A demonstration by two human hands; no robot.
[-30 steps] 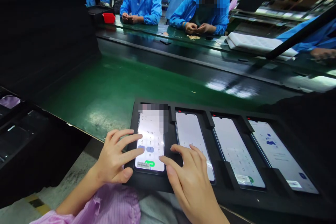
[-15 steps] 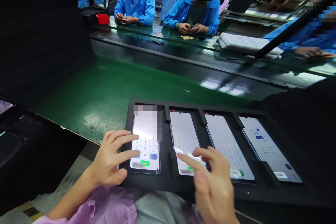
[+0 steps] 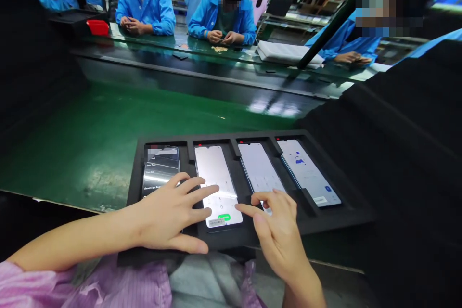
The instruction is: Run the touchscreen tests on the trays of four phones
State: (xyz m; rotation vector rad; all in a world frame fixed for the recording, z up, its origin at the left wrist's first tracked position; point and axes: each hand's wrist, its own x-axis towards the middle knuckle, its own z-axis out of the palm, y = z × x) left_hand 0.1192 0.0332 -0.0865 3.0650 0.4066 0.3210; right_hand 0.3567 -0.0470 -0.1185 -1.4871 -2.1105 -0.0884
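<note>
A black tray point(image 3: 249, 236) holds several phones side by side at the near edge of a green conveyor belt point(image 3: 90, 134). My left hand point(image 3: 169, 216) lies open over the lower part of the leftmost phone point(image 3: 160, 168), whose screen is dark with a menu; its fingers reach onto the second phone point(image 3: 216, 183), which shows a white keypad. My right hand point(image 3: 277, 231) hovers with fingers spread over the bottom of the third phone point(image 3: 260, 171), index finger pointing toward the second phone's lower right corner. The fourth phone point(image 3: 306, 171) shows blue marks on white.
Several people in blue coats sit at the far side of the belt. A red bin point(image 3: 97, 27) stands at the far left, a stack of white trays point(image 3: 288, 53) farther right. Black foam blocks rise at left and at right point(image 3: 397, 144).
The view swung right. My left hand slid from the first phone's keypad toward the second phone. The first phone's screen went from white keypad to a dark menu. My right hand moved right.
</note>
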